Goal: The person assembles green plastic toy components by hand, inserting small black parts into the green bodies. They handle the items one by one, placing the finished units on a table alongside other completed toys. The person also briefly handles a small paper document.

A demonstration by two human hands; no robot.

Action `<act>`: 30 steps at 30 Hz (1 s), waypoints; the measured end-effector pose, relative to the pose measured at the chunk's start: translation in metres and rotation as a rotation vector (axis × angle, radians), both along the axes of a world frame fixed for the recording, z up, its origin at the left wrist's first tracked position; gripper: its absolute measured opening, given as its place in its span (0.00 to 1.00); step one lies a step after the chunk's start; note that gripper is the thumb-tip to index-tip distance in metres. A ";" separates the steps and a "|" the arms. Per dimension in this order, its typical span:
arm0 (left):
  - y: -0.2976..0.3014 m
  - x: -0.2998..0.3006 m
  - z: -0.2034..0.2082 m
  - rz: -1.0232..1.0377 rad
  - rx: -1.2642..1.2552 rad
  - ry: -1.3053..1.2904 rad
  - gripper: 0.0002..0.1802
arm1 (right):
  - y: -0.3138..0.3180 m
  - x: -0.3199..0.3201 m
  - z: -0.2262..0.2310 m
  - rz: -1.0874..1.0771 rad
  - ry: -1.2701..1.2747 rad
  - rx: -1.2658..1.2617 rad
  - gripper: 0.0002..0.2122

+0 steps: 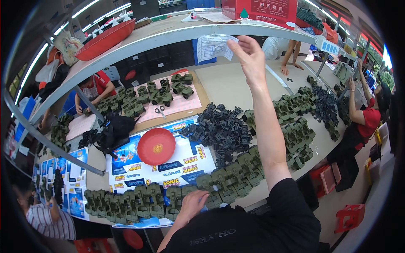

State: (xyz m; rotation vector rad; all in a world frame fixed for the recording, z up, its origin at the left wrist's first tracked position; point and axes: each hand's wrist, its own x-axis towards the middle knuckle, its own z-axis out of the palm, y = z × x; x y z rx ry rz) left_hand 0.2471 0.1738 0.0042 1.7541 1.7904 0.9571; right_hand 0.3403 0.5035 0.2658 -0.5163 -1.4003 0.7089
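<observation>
My right hand (249, 57) is raised to the shelf edge, thumb and fingers pinching the right side of a printed paper sheet (212, 47). The sheet bends slightly and hangs in front of the metal beam. Low in front of my body, my left hand (194, 205) rests with curled fingers among a row of olive-green toy vehicle bodies (225, 185). Its fingertips are partly hidden, so what they hold cannot be made out. Behind the row lies a heap of dark plastic parts (219, 130). A red scalloped dish (156, 146) sits to its left on a printed sheet.
Overhead runs a grey metal shelf beam (168, 39), carrying a red tray (107, 40) and a red box (261, 12). Scissors (160, 111) lie on a pink mat with more green vehicles. Co-workers sit at the left and stand at the right. A red stool (350, 218) stands lower right.
</observation>
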 end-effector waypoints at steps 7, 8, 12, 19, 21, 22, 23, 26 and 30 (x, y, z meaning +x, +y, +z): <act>0.001 -0.004 -0.005 -0.003 0.023 0.007 0.09 | -0.008 -0.005 0.035 -0.712 -0.333 0.946 0.08; 0.002 -0.004 -0.005 -0.008 0.021 0.001 0.09 | -0.003 -0.007 0.038 -0.678 -0.382 0.957 0.07; 0.006 -0.002 -0.007 -0.017 0.012 -0.006 0.09 | 0.015 -0.006 0.045 -0.618 -0.490 0.968 0.07; 0.007 -0.002 -0.009 -0.034 -0.023 -0.011 0.09 | 0.018 -0.005 0.061 -0.632 -0.748 1.067 0.09; 0.012 -0.001 -0.006 -0.055 -0.031 -0.008 0.09 | 0.013 0.001 0.066 -0.705 -0.803 1.076 0.10; 0.012 -0.001 -0.006 -0.053 -0.029 -0.010 0.09 | 0.010 0.006 0.067 -0.723 -0.803 1.057 0.10; 0.013 0.001 -0.005 -0.053 -0.026 -0.012 0.09 | 0.008 0.010 0.067 -0.742 -0.805 1.038 0.10; 0.011 -0.001 -0.005 -0.038 -0.030 -0.012 0.09 | 0.004 0.010 0.061 -0.568 -0.632 1.012 0.10; 0.006 -0.003 -0.004 -0.039 -0.029 0.030 0.09 | -0.001 0.003 0.057 -0.610 -0.691 1.017 0.10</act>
